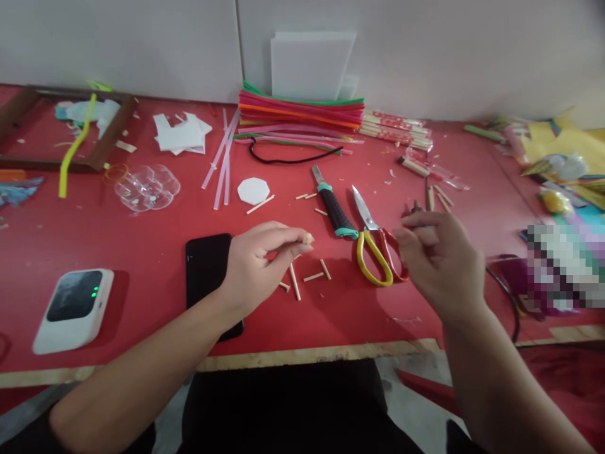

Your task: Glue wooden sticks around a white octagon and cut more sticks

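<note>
My left hand (265, 258) is closed in a pinch on a small pale wooden piece (307, 239), held above the table. My right hand (442, 261) is closed, thumb and forefinger together, over the table right of the scissors (368, 221) with yellow and red handles. What it holds, if anything, I cannot make out. A small dark object (416, 207) shows just beyond its fingers. Several short wooden sticks (312, 277) lie below and between the hands. A utility knife (333, 205) with a black and teal handle lies beside the scissors. A white octagonal piece (254, 190) lies farther back.
A black phone (208, 258) lies partly under my left wrist. At left are a white device (73, 309), a clear plastic palette (149, 188) and a brown frame (111, 129). Colourful pipe cleaners (302, 113) and wrapped sticks (397, 129) line the back. Coloured materials (558, 148) crowd the right.
</note>
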Demonstrator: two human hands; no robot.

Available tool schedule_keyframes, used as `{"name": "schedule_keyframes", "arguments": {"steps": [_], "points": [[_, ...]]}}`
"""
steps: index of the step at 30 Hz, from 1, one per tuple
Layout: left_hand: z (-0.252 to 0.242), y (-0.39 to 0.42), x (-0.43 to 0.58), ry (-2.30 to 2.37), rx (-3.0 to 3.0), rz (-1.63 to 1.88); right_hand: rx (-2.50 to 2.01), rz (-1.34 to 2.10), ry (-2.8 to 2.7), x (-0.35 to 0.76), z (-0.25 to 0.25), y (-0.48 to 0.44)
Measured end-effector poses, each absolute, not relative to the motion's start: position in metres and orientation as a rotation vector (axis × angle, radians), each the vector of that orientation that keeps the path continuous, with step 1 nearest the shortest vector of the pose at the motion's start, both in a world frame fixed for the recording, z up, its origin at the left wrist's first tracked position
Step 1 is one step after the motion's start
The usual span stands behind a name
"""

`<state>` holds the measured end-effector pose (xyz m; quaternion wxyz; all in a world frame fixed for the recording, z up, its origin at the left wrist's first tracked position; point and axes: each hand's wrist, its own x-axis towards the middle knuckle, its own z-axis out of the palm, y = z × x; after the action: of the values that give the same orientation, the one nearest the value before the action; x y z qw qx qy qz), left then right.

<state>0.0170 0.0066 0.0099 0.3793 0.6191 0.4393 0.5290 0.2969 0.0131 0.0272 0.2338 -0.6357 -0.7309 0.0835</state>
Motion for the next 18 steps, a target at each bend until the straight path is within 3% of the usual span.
{"name": "schedule_keyframes", "arguments": {"steps": [5,11,18], "points": [[0.014,0.007,0.019,1.131,1.2,1.145,-2.165,0.145,-2.335,0.294,0.023,0.005],[0.018,0.014,0.018,0.9,0.668,0.886,-2.496,0.183,-2.359,0.279,0.032,0.021],[0.023,0.017,0.015,0.85,0.419,0.839,-2.506,0.236,-2.181,0.321,0.059,0.018]]}}
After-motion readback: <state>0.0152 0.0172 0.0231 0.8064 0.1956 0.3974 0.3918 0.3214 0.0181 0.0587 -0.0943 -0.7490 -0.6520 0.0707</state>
